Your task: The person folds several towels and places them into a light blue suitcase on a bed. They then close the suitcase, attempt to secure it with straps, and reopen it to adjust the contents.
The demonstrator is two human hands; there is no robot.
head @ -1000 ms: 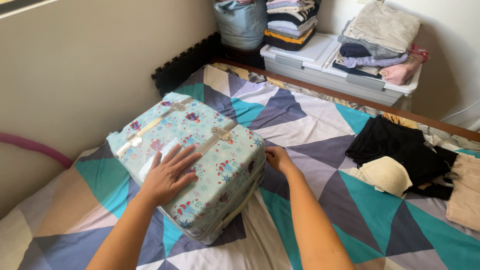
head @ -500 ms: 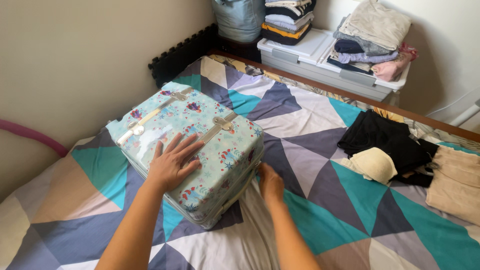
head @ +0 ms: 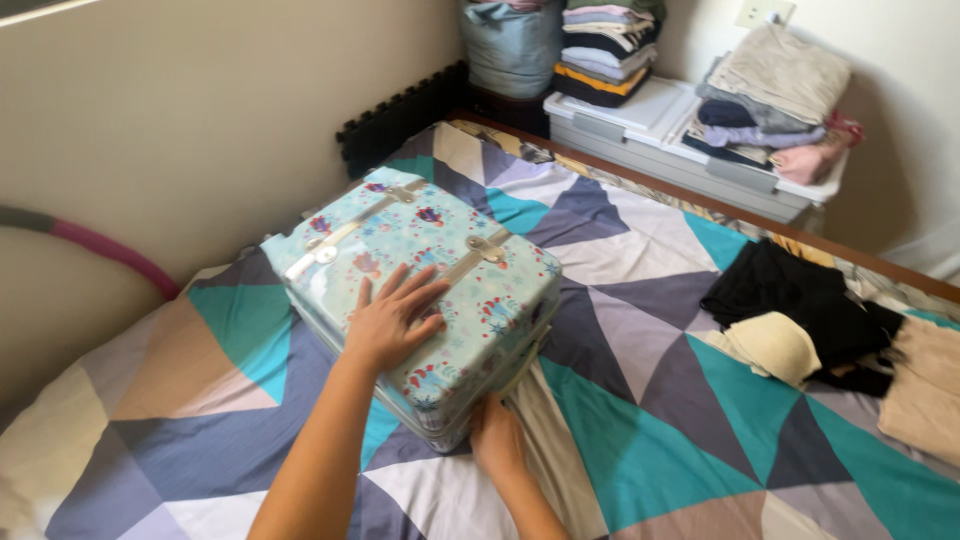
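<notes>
From the head camera, a small suitcase (head: 420, 290) in pale turquoise with a flower print and two light straps across its lid lies flat on a bed (head: 640, 440), toward the wall side and nearer the head end of the picture. The bed cover is a pattern of triangles in teal, grey, navy, white and beige. The left hand (head: 392, 320) lies flat on the lid, fingers spread wide, palm down near the near corner; it grips nothing, only presses on top. The right hand (head: 497, 440) is at the near lower edge of the suitcase, fingers tucked against the seam where the two halves meet; whether they pinch anything there I cannot tell, since the fingertips are hidden by the case. To the right on the cover lie black clothes (head: 800, 305) in a loose heap, with a cream cap (head: 775, 345) touching their near side and a beige garment (head: 925, 385) just beside them at the picture's edge. Beyond the wooden bed rail stand white bins (head: 660, 130) with lids, bearing folded clothes (head: 775, 95) in grey, navy, lilac and pink. Next to these rises a stack of folded shirts (head: 605, 50) and a blue-grey bag (head: 512, 45). A pink and grey hoop (head: 95, 245) leans on the beige wall at left.
</notes>
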